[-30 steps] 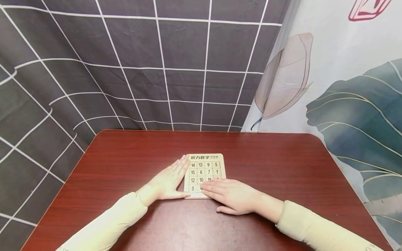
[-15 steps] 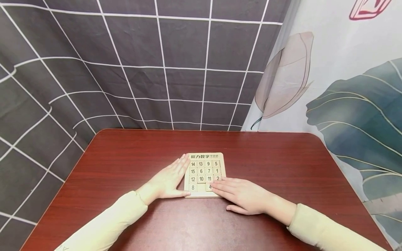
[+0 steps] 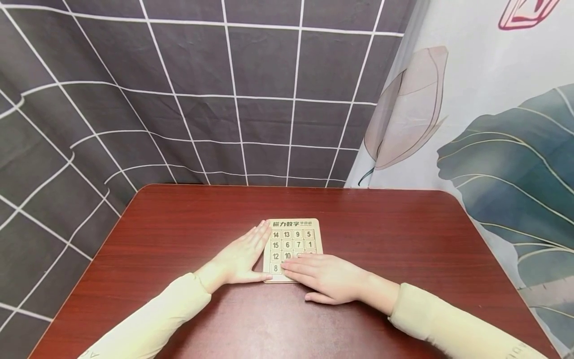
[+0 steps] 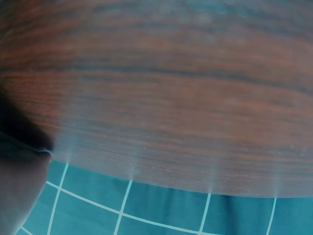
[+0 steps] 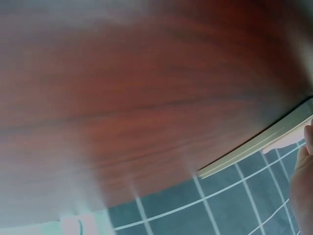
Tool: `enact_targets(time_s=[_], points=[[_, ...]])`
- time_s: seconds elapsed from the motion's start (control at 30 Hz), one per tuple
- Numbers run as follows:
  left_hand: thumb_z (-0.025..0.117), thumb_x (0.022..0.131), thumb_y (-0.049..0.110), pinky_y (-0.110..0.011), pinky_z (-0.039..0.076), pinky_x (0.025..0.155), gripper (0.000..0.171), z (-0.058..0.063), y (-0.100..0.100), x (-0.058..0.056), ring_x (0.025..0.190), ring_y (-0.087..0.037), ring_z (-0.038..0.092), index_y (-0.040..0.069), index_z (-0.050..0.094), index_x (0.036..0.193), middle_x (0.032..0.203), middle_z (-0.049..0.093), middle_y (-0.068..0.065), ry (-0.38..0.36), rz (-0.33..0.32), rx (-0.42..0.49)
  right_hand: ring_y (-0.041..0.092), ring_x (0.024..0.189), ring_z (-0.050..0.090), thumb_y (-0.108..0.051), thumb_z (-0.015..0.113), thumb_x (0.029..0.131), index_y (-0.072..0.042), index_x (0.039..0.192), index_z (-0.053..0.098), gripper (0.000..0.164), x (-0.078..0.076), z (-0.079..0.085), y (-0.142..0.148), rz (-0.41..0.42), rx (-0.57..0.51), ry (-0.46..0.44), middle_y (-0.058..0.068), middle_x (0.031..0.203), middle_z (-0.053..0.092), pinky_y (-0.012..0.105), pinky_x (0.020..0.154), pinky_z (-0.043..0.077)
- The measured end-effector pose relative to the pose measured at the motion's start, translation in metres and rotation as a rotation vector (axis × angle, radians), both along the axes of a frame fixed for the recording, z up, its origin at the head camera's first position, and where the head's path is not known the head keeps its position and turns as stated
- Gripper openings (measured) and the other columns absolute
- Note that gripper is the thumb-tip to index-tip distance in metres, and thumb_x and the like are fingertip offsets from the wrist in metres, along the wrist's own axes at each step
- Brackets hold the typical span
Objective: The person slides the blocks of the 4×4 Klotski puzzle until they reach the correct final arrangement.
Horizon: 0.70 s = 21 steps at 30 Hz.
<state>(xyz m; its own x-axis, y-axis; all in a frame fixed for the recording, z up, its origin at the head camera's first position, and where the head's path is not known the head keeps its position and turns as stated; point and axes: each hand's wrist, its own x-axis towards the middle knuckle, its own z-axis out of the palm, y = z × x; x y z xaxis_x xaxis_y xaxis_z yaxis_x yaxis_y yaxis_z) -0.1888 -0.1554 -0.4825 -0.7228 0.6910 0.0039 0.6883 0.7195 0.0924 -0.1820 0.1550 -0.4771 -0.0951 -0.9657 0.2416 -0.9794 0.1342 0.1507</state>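
Observation:
A pale number sliding puzzle [image 3: 292,224] lies flat on the table in the head view. My left hand [image 3: 239,257] rests along its left side, fingers straight on the edge, thumb spread at the lower left corner. My right hand [image 3: 329,279] lies over its lower right part with extended fingers touching the tiles. The number 8 tile [image 3: 275,268] shows left of those fingertips; tiles to its right are covered. In the right wrist view the puzzle's edge [image 5: 254,144] shows beside part of a hand [image 5: 302,186].
The reddish-brown wooden table [image 3: 202,214] extends around the puzzle. Behind it hangs a dark curtain [image 3: 260,60] with white grid lines. To the right is a white curtain [image 3: 471,40] with a leaf print.
My right hand first slid right, uncovering a gap beside the 8 and the 4 tile, then came back left over that spot. The left hand kept its place.

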Motion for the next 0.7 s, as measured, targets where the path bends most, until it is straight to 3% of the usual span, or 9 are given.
enact_targets(time_s=[0.27, 0.7], points=[[0.063, 0.094, 0.067, -0.047, 0.026, 0.135, 0.113, -0.006, 0.0, -0.002, 0.165, -0.039, 0.018, -0.011, 0.021, 0.164, 0.176, 0.015, -0.028, -0.004, -0.011, 0.006, 0.022, 0.15, 0.052, -0.042, 0.061, 0.106, -0.003, 0.155, 0.053, 0.063, -0.002, 0.001, -0.017, 0.009, 0.045, 0.008, 0.009, 0.16, 0.056, 0.039, 0.125, 0.044], [0.064, 0.093, 0.067, -0.048, 0.027, 0.134, 0.114, -0.008, -0.002, -0.003, 0.164, -0.04, 0.02, -0.012, 0.021, 0.164, 0.175, 0.016, -0.029, 0.017, -0.01, 0.007, 0.022, 0.148, 0.055, -0.036, 0.069, 0.101, 0.0, 0.153, 0.053, 0.066, -0.001, 0.001, 0.008, -0.021, 0.0, -0.015, 0.01, 0.157, 0.058, 0.038, 0.122, 0.047]])
